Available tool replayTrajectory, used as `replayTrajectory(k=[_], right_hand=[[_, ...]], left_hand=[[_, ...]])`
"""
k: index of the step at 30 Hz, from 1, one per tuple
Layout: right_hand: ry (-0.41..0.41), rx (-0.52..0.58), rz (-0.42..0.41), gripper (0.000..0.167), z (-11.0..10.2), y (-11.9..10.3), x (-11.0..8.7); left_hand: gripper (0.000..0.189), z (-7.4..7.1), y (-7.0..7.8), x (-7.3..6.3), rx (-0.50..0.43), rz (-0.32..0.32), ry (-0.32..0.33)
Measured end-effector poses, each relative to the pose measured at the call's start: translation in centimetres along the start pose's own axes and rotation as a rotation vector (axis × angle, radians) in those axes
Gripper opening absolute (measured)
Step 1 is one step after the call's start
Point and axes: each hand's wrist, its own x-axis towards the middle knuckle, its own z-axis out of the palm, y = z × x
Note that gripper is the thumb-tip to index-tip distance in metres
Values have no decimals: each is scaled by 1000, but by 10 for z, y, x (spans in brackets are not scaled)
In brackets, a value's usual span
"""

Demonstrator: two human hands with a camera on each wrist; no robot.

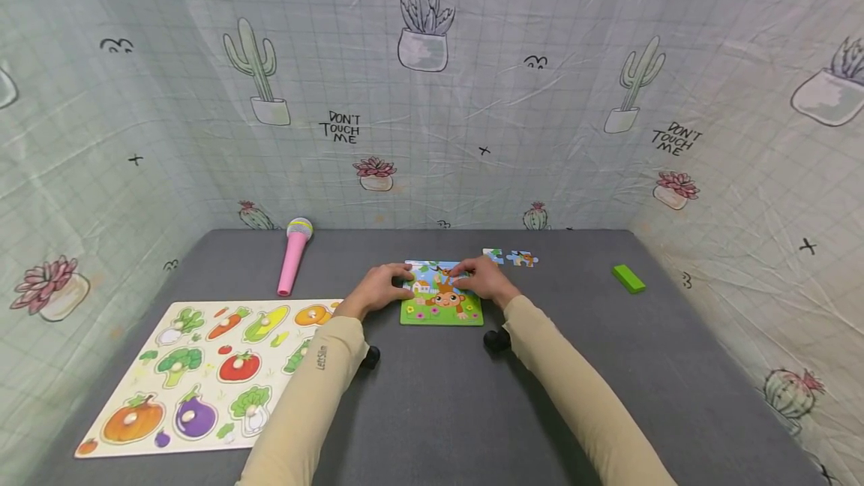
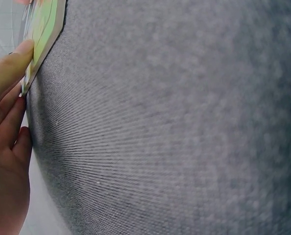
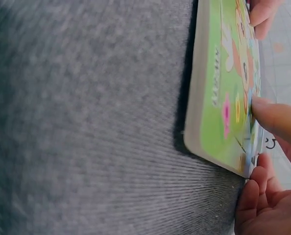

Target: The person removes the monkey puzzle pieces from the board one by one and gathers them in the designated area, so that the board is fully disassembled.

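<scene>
A jigsaw puzzle [image 1: 432,312] with a monkey, a house and flowers on green lies in its board on the grey table. My left hand [image 1: 379,289] grips the board's left edge; in the left wrist view its thumb [image 2: 24,48] rests on top and the other fingers are at the edge. From the right, my right hand [image 1: 487,279] reaches over the puzzle's upper right part. Its thumb [image 3: 273,115] touches the picture in the right wrist view, while curled fingers lie by the edge. Whether it pinches a single piece is hidden. Just behind it are two loose puzzle pieces [image 1: 522,258].
At the left lies a white vegetable peg board [image 1: 209,396], partly under the left forearm. A pink toy microphone [image 1: 292,261] is behind it. Farther right is a green block [image 1: 629,278]. Printed cloth walls [image 1: 432,111] enclose the table at the back and sides.
</scene>
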Motion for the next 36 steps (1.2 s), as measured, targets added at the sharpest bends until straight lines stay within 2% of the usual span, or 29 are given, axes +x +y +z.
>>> replayTrajectory(k=[7,16,24,30,36], right_hand=[[22,-19,-38,14,-1,-3,-1],[14,-2,-12,14,-1,-6,1],[59,-55,-18,21,0,-5,3],[52,-29,-61,25,-2,-3,1],[72,106,21,31,-13,2,-4]], left_hand=[[37,0,-1,1,-4,-4,-5],[37,-1,-1,0,-1,-16,-11],[38,-1,0,2,25,2,-21],[38,-2,0,0,10,4,-19],[37,-2,-1,0,18,20,-10]])
